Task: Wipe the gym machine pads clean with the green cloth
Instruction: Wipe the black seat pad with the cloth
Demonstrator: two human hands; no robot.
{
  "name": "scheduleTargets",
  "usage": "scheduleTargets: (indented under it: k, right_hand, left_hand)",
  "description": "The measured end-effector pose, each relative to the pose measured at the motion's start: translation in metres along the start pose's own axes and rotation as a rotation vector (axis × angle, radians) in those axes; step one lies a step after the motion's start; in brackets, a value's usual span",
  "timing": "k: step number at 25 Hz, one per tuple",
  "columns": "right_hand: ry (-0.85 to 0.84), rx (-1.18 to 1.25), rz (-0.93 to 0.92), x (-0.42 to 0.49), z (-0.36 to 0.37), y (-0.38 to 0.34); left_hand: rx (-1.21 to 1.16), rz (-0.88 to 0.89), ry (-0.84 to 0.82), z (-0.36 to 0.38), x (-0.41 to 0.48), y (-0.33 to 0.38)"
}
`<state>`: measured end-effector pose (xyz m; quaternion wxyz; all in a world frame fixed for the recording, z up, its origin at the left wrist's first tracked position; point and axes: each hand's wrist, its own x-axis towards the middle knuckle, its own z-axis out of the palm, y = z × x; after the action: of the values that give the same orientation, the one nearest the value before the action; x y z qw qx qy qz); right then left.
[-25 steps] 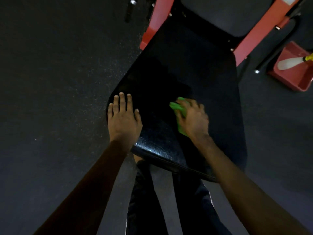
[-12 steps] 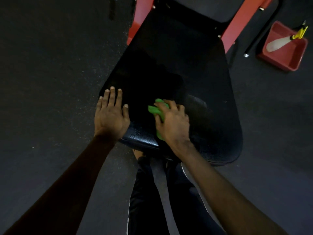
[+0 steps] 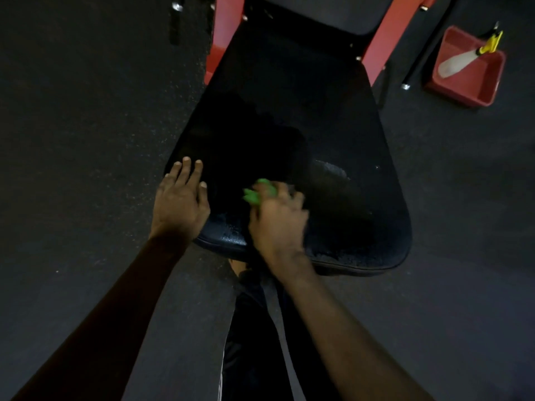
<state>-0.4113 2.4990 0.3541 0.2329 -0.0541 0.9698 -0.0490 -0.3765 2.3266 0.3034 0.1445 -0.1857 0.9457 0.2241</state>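
**Hands on the seat pad, green cloth under the right**

Left hand [image 3: 179, 204] lies flat on the near left corner of the black seat pad [image 3: 333, 125], fingers straight and close together, thumb set apart toward the right hand, forearm reaching in straight from below. Right hand [image 3: 278, 224] is just beside it on the pad's near edge, knuckles up and fingers curled over the green cloth [image 3: 257, 193], gripping it against the surface; the hand is blurred, so finer finger detail cannot be told. Crumpled and bright, the cloth sticks out past the fingertips on the side toward the left hand.

Wide and rounded at the near end, the pad narrows away from the hands. Its vinyl has a fine grain and shows a wet sheen beside the right hand and along the near rim. Beyond the hands, red frame bars [image 3: 224, 30] flank its far end. Far to the right of the right hand, a red tub [image 3: 469, 79] holds a spray bottle [image 3: 460, 60] with a yellow trigger. Speckled dark rubber floor [image 3: 86, 111] lies all around.
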Motion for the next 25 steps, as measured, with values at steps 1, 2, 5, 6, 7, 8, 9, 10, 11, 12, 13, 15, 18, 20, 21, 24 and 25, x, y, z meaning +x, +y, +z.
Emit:
scheduleTargets:
  k: [1,2,5,6,7,8,9,10,11,12,13,15,18,20,21,24,25]
  right_hand:
    - [-0.019,0.019,-0.064,-0.007,0.002,-0.023]
    - [-0.029,0.036,-0.117,-0.012,0.003,-0.038]
    - [0.019,0.068,-0.224,-0.016,-0.004,-0.009]
    - [0.039,0.045,-0.204,-0.016,-0.005,0.018]
    - [0.048,0.009,-0.134,-0.015,-0.007,0.048]
    - [0.048,-0.019,-0.028,-0.011,-0.011,0.077]
    - [0.048,-0.013,0.096,-0.009,-0.015,0.101]
    - [0.06,0.024,0.204,-0.005,-0.018,0.116]
    - [0.063,0.043,0.275,-0.002,-0.018,0.121]
    - [0.06,0.017,0.304,-0.001,-0.017,0.114]
    - [0.065,-0.027,0.291,0.0,-0.014,0.1]
    - [0.078,-0.046,0.203,0.0,-0.007,0.059]
    - [0.062,0.047,0.05,-0.007,0.005,-0.02]
    - [0.056,0.075,-0.061,-0.016,0.008,-0.057]
    - [0.062,0.087,-0.114,-0.021,0.008,-0.061]
    - [0.085,0.078,-0.121,-0.036,0.003,-0.01]
    - [0.096,0.067,-0.047,-0.041,0.001,0.016]
  left_hand:
    - [-0.026,0.014,0.01,-0.001,0.0,-0.004]
    - [-0.05,0.021,0.017,0.0,0.0,-0.007]
    - [-0.045,0.034,0.027,0.001,0.0,-0.008]
    - [-0.032,0.032,0.024,0.001,0.0,-0.006]
    - [-0.018,0.027,0.023,0.001,-0.001,-0.005]
    - [-0.007,0.024,0.03,0.001,-0.002,-0.004]
    - [0.0,0.021,0.039,0.002,-0.003,-0.003]
    - [0.002,0.021,0.051,0.002,-0.003,-0.003]
    - [0.006,0.023,0.056,0.003,-0.002,-0.004]
    - [0.013,0.028,0.053,0.004,-0.002,-0.005]
    - [0.021,0.035,0.05,0.004,-0.002,-0.006]
    - [0.028,0.057,0.029,0.004,-0.001,-0.008]
    - [-0.029,0.093,-0.037,-0.002,0.008,-0.018]
    - [-0.079,0.162,-0.098,-0.009,0.015,-0.034]
    - [-0.074,0.215,-0.124,-0.012,0.016,-0.042]
    - [-0.039,0.327,-0.174,-0.014,0.016,-0.053]
    - [-0.031,0.333,-0.175,-0.013,0.017,-0.053]
